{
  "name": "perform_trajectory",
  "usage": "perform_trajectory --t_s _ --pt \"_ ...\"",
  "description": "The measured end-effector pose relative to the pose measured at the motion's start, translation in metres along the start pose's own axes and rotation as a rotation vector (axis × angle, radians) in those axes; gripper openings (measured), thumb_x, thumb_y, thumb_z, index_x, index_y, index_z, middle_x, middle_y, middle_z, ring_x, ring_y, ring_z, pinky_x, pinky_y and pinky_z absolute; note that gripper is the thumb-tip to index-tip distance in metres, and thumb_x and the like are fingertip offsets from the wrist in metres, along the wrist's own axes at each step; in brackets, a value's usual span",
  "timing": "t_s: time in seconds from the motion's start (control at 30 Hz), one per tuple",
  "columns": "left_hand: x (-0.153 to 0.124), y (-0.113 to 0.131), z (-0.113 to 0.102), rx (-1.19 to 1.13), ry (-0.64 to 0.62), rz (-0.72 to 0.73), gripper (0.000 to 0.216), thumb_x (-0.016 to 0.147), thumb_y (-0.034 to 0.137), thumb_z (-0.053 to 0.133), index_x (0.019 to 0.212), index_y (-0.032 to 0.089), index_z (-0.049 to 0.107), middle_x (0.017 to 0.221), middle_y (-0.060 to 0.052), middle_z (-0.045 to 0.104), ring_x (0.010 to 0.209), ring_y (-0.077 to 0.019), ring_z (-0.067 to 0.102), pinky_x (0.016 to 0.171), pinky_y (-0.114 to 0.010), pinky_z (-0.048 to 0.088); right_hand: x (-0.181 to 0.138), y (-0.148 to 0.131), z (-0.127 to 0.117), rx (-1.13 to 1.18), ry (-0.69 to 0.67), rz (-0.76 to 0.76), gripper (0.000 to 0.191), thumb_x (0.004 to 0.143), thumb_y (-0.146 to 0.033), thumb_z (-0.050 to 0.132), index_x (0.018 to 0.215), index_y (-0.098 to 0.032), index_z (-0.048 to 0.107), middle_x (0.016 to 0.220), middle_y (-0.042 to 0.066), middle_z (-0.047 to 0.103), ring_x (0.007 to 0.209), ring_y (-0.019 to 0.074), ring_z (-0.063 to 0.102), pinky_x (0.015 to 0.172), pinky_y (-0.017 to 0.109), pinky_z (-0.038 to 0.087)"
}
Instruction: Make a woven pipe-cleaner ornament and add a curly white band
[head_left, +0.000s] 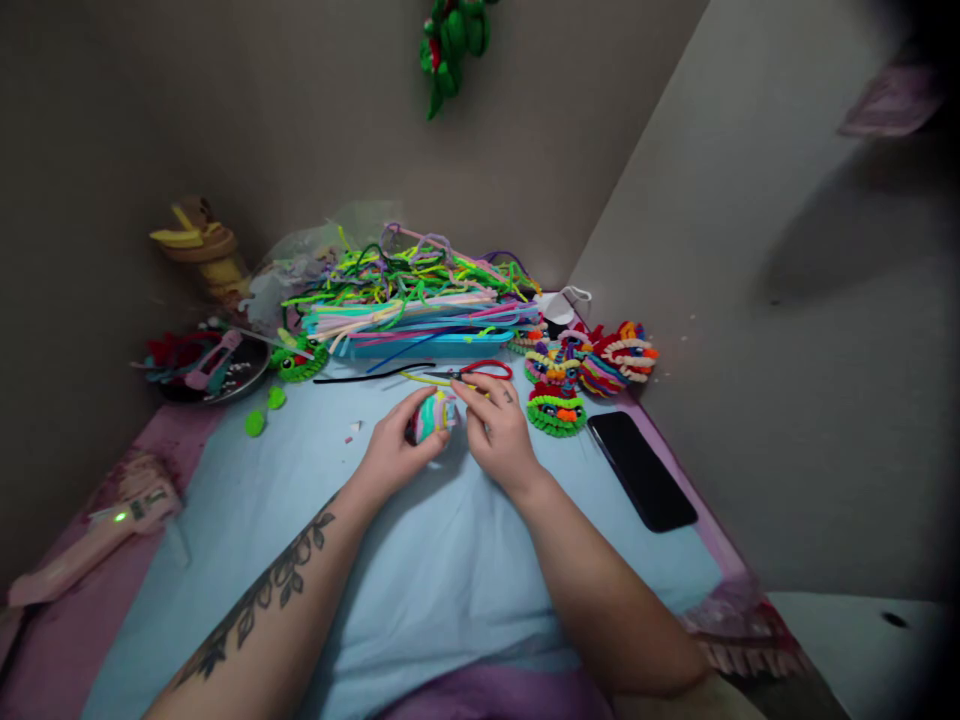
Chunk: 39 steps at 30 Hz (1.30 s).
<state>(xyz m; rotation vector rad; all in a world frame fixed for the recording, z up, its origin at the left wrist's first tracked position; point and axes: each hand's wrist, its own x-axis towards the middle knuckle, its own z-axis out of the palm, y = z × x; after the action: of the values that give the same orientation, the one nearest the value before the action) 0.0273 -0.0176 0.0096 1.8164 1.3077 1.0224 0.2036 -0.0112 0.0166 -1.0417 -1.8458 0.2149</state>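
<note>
A striped craft piece (433, 416) in the left hand (396, 438), over a blue cloth (255, 530)

The left hand grips the piece between thumb and fingers, in front of the red-handled scissors (466, 371). The right hand (501, 432) is just beside it, fingers bent; I cannot tell whether they pinch anything. A black phone (642, 472) lies to the right on the cloth.

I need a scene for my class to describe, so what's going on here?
A person's left hand holds a small striped piece above a blue cloth. The right hand is close beside it; whether it grips anything is unclear. Beyond the hands lie red-handled scissors, then a blue tray heaped with fuzzy stems. Colourful fuzzy figures sit to the right, near a phone.
</note>
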Motion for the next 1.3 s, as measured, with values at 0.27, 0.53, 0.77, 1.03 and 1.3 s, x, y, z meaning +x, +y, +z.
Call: perform_trajectory --t_s 0.27,0.53,0.77,1.03,1.3 --pt "0.002 0.007 -0.003 -0.389 -0.038 -0.091 0.060 0.076 0.038 0.065 0.130 0.019 0.046 0.128 -0.011 0.055 0.108 -0.0239 0.059 0.088 -0.035 0.049 -0.001 -0.010 0.010 0.338 0.013 0.362 0.016 0.079 -0.020 0.056 0.091 -0.019 0.066 0.081 0.003 0.070 0.067 0.0149 0.062 0.058 0.025 0.048" --pt "0.000 0.004 -0.003 -0.614 0.046 -0.167 0.057 0.081 0.041 0.059 0.132 0.025 0.041 0.130 -0.009 0.053 0.100 -0.0224 0.061 0.070 -0.027 0.053 -0.006 -0.003 0.014 0.132 -0.111 0.075 0.037 0.080 -0.007 0.047 0.105 -0.022 0.069 0.076 0.003 0.065 0.075 0.0178 0.059 0.075 0.034 0.049" --pt "0.000 0.010 -0.004 -0.537 0.027 -0.109 0.064 0.075 0.043 0.067 0.131 0.021 0.043 0.132 -0.011 0.053 0.114 -0.0254 0.055 0.088 -0.034 0.050 -0.004 -0.006 0.014 0.158 -0.027 0.079 0.031 0.081 -0.011 0.052 0.105 -0.025 0.068 0.095 0.005 0.068 0.091 0.0202 0.060 0.084 0.038 0.048" --pt "-0.001 0.012 -0.002 -0.613 -0.101 -0.156 0.061 0.077 0.042 0.066 0.130 0.022 0.045 0.132 -0.010 0.054 0.113 -0.0267 0.056 0.086 -0.035 0.052 -0.003 -0.008 0.015 0.380 0.016 0.290 0.018 0.078 -0.021 0.061 0.094 -0.022 0.070 0.087 0.005 0.068 0.080 0.0176 0.061 0.069 0.030 0.051" --pt "-0.003 0.013 0.000 -0.759 -0.095 -0.268 0.057 0.076 0.041 0.067 0.127 0.026 0.047 0.127 -0.008 0.056 0.104 -0.0246 0.060 0.071 -0.028 0.054 -0.002 -0.013 0.012 0.302 0.024 0.119 0.019 0.081 -0.013 0.054 0.081 -0.022 0.071 0.068 0.001 0.064 0.067 0.0158 0.056 0.069 0.031 0.046"
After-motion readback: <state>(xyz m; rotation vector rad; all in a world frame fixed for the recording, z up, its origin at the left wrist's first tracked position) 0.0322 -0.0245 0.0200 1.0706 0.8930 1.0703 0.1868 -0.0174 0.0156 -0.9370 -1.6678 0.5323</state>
